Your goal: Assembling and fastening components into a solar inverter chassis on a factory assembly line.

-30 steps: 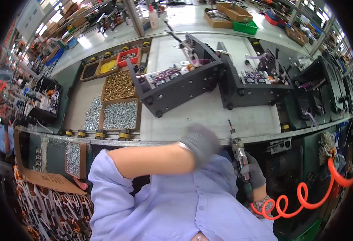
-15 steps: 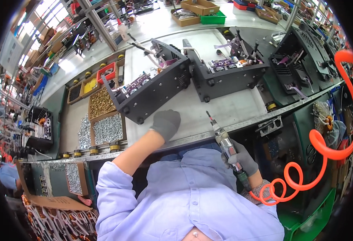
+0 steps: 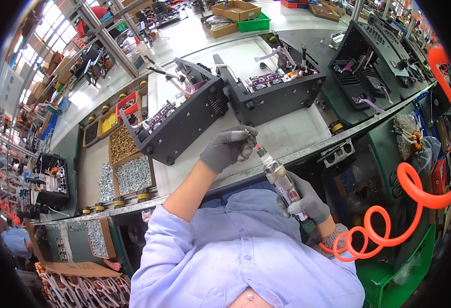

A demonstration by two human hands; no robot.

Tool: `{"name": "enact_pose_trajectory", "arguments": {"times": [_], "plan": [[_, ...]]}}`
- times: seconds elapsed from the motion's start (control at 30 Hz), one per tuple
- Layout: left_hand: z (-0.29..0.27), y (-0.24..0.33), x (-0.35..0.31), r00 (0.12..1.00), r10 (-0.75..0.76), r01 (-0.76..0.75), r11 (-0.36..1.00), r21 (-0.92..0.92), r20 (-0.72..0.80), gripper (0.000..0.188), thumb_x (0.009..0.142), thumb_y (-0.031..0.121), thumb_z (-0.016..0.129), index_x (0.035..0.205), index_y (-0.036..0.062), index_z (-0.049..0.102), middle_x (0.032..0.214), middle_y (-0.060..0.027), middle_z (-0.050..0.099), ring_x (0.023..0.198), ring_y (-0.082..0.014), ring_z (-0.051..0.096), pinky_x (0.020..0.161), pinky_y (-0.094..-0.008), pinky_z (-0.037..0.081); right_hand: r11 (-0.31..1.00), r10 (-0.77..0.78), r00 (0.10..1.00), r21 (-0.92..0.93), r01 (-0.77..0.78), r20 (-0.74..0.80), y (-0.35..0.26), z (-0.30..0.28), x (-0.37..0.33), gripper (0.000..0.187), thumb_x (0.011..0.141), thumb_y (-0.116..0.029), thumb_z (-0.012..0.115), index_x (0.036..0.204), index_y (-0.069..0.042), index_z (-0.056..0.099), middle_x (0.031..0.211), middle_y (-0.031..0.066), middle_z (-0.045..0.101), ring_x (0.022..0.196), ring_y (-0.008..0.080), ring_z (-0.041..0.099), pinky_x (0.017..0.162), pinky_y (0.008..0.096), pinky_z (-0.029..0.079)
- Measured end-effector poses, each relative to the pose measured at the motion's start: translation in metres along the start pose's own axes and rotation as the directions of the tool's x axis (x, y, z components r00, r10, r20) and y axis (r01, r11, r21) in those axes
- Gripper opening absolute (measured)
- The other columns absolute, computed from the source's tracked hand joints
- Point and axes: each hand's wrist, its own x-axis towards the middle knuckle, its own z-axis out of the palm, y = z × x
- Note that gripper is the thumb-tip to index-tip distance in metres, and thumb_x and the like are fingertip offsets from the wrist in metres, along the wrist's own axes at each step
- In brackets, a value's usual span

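My right hand (image 3: pixel 312 200), in a grey glove, grips a silver air screwdriver (image 3: pixel 276 175) pointing up and left. A coiled orange hose (image 3: pixel 415 192) runs from its rear end. My left hand (image 3: pixel 224 150), gloved too, is at the screwdriver's tip with thumb and fingers pinched together. Whatever small thing lies between those fingers is too small to make out. Just beyond the hands stand two black metal housings, the left one (image 3: pixel 184 131) and the right one (image 3: pixel 282 101), both holding circuit boards, wires and purple ribbon cables.
Left of the housings are a tray of silver screws (image 3: pixel 134 176), a tray of brass-coloured parts (image 3: pixel 123 143) and a red bin (image 3: pixel 128 104). Another black housing (image 3: pixel 356 66) stands at the far right. A metal rail (image 3: pixel 307 152) edges the bench. A green bin (image 3: pixel 395 282) sits low on the right.
My left hand has risen and moved right to the screwdriver's tip, its fingers going from curled to pinched. The screwdriver has shifted slightly left. The view has shifted slightly.
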Motion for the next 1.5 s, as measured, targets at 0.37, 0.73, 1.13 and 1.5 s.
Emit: {"name": "enact_pose_trajectory", "arguments": {"times": [0.37, 0.73, 1.13, 1.5], "plan": [[0.013, -0.002, 0.017, 0.953, -0.074, 0.18, 0.918, 0.353, -0.293, 0.025, 0.092, 0.02, 0.055, 0.1, -0.0024, 0.062, 0.076, -0.0069, 0.062, 0.058, -0.0146, 0.061, 0.046, -0.0253, 0.047, 0.864, -0.284, 0.955, -0.453, 0.219, -0.081, 0.011, -0.022, 0.007, 0.099, 0.048, -0.007, 0.065, 0.143, -0.001, 0.035, 0.1, 0.0054, 0.053, 0.075, 0.0119, 0.055, 0.067, 0.0255, 0.049], [0.079, 0.067, 0.058, 0.703, 0.705, 0.11, -0.24, 0.964, 0.095, 0.031, 0.088, 0.04, 0.058, 0.089, 0.0119, 0.071, 0.081, -0.0125, 0.068, 0.076, -0.0288, 0.066, 0.071, -0.0382, 0.051, 0.979, -0.097, 0.955, -0.198, 0.041, -0.28, 0.016, -0.025, 0.039, 0.084, 0.055, -0.001, 0.059, 0.137, -0.003, 0.039, 0.071, 0.0061, 0.053, 0.055, 0.0144, 0.055, 0.05, 0.0272, 0.047], [0.036, 0.098, 0.109, 0.949, 0.315, 0.199, -0.621, 0.758, 0.009, 0.045, 0.092, 0.049, 0.046, 0.104, 0.0154, 0.073, 0.09, -0.0141, 0.071, 0.097, -0.0304, 0.06, 0.098, -0.0406, 0.031, 0.985, -0.101, 0.957, -0.162, 0.058, -0.272, 0.006, -0.015, 0.033, 0.086, 0.054, -0.004, 0.061, 0.138, -0.004, 0.039, 0.075, 0.0087, 0.056, 0.054, 0.016, 0.057, 0.05, 0.0283, 0.05], [0.057, 0.058, 0.06, 0.434, 0.748, -0.008, -0.554, 0.833, 0.502, 0.03, 0.09, 0.033, 0.06, 0.095, 0.0043, 0.068, 0.077, -0.0103, 0.065, 0.075, -0.0242, 0.06, 0.071, -0.0339, 0.046, 0.99, -0.13, 0.96, -0.091, 0.11, -0.249, -0.02, -0.041, -0.012, 0.094, 0.051, -0.018, 0.067, 0.138, -0.002, 0.038, 0.076, 0.0084, 0.056, 0.056, 0.0155, 0.057, 0.052, 0.0268, 0.051]]}}
